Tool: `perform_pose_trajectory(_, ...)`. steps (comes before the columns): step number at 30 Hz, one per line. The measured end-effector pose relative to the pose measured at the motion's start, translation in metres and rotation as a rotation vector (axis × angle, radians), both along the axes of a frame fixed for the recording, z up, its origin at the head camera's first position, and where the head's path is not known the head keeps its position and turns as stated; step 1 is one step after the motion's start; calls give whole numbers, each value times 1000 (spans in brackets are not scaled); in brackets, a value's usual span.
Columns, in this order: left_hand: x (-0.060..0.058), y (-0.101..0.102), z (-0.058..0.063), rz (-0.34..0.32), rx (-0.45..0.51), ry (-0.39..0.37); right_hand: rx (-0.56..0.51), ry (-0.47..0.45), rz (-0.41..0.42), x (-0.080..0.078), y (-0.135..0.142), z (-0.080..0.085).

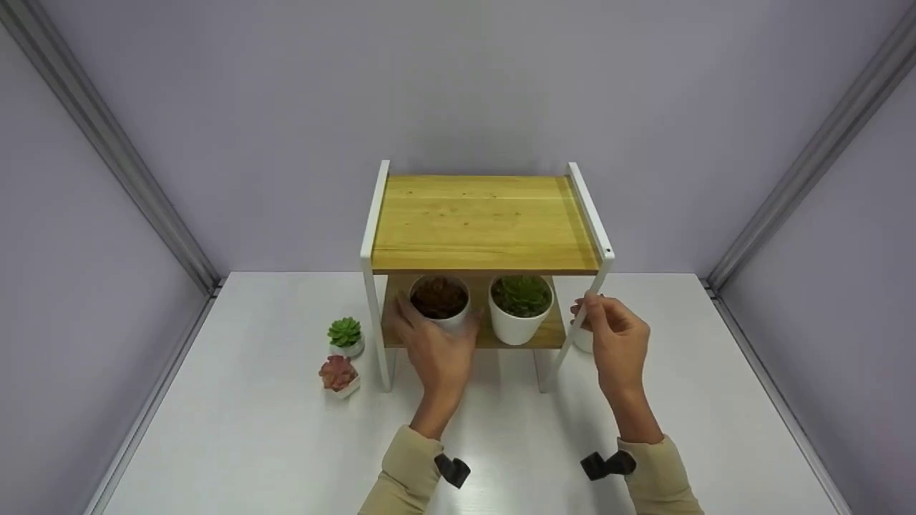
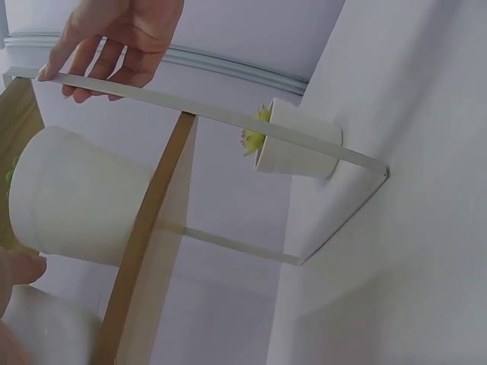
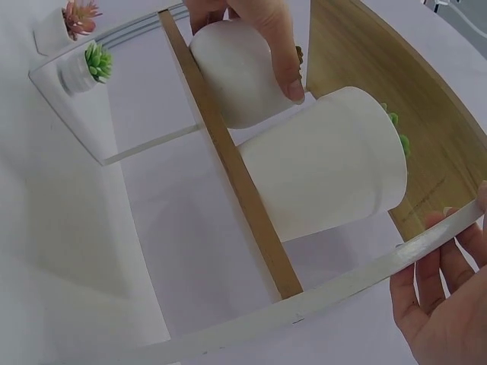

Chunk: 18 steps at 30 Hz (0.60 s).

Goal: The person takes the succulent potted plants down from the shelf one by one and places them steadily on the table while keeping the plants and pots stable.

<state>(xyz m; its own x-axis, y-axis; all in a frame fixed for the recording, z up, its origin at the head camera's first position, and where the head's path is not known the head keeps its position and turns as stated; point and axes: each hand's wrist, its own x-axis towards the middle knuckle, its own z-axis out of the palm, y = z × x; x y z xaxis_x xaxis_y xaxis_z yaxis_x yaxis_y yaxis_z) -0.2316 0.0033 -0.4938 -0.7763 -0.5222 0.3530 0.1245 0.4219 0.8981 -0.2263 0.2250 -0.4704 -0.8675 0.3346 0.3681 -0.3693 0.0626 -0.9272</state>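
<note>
A small two-tier shelf [image 1: 486, 222] with wooden boards and a white frame stands on the table. On its lower board, my left hand [image 1: 438, 357] grips a white pot [image 3: 236, 72] with a dark reddish-brown plant [image 1: 439, 297], thumb on one side and fingers on the other. Just right of it stands a second white pot [image 1: 515, 329] holding a green succulent [image 1: 522, 295]. My right hand [image 1: 621, 350] pinches the shelf's right front leg [image 1: 562, 356] below the top board, thumb and fingertips on the white bar.
Left of the shelf, a small potted green succulent [image 1: 345, 332] and a small potted pink succulent [image 1: 338, 373] sit on the white table [image 1: 250, 429]. Another small white pot [image 2: 300, 141] stands beyond the right leg. Grey walls [image 1: 472, 86] enclose the back and sides.
</note>
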Motion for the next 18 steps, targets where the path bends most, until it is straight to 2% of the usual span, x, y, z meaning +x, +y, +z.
perform_pose_trajectory(11, -5, 7, -4, 68, 39, -9, -3, 3, 0, 0, -1, -2)
perform_pose_trajectory(18, -8, 11, -7, 73, 67, -11, -10, -3, 1, -1, -1, -4)
